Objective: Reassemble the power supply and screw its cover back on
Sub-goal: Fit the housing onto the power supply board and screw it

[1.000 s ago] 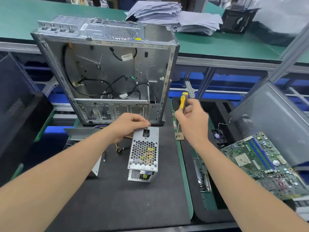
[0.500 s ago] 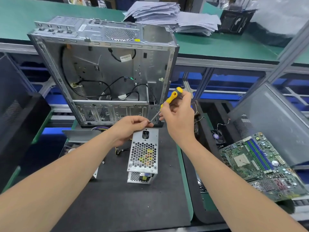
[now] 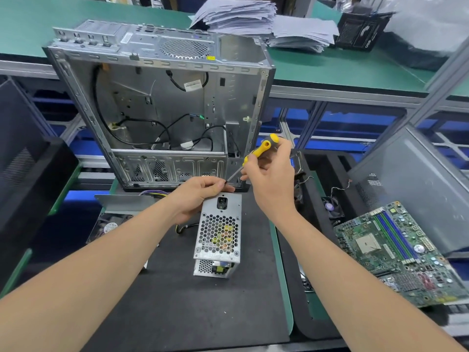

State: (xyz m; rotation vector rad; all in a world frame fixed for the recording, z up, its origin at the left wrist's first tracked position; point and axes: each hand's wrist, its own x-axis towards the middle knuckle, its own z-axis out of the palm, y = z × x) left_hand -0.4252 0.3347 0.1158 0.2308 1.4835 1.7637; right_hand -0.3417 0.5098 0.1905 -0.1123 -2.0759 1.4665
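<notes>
my right hand (image 3: 271,181) is curled tight round the yellow screwdriver (image 3: 264,148), shaft angled down. my left hand (image 3: 199,198) pinches its tip at the far edge of the power supply (image 3: 218,232), which sits mid black mat (image 3: 177,306). can't tell if a screw's in there.

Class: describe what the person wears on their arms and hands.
Nothing shows. The left hand and right hand are bare: no gloves, rings, watch or wrist strap. Both forearms are bare too, no sleeve in view.
</notes>
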